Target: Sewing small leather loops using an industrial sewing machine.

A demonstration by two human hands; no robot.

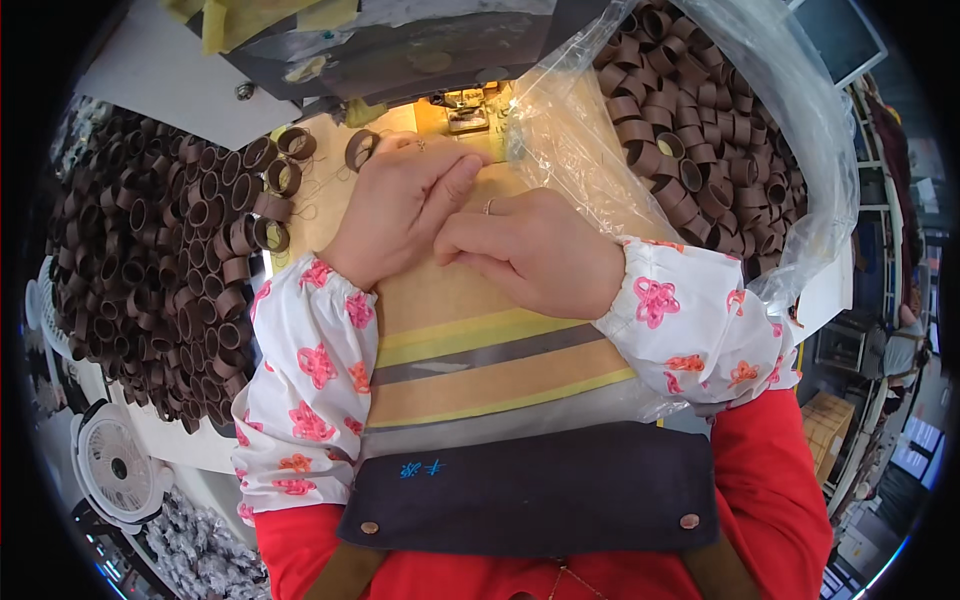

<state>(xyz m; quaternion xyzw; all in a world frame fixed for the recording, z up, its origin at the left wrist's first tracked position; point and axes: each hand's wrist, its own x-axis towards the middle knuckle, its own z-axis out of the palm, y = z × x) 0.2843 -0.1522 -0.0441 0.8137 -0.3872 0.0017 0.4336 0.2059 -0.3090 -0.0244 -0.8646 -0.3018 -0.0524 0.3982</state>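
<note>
My left hand (405, 200) is curled just in front of the lit metal sewing-machine bed (466, 112), its fingertips hidden behind it. A brown fabric loop (362, 152) sits at its upper left, beside the knuckles. My right hand (525, 250) is closed, lower and to the right, close beside the left thumb, with its fingertips bent under. What either hand holds, if anything, is hidden. Beneath them lies a tan work surface (470, 365) crossed by yellow and dark strips.
A heap of brown loops (140, 260) covers the left side, with threaded ones near the machine. More loops (690, 130) fill a clear plastic bag (800, 250) at the right. The grey machine housing (380, 40) overhangs the back. A white fan (118, 465) stands lower left.
</note>
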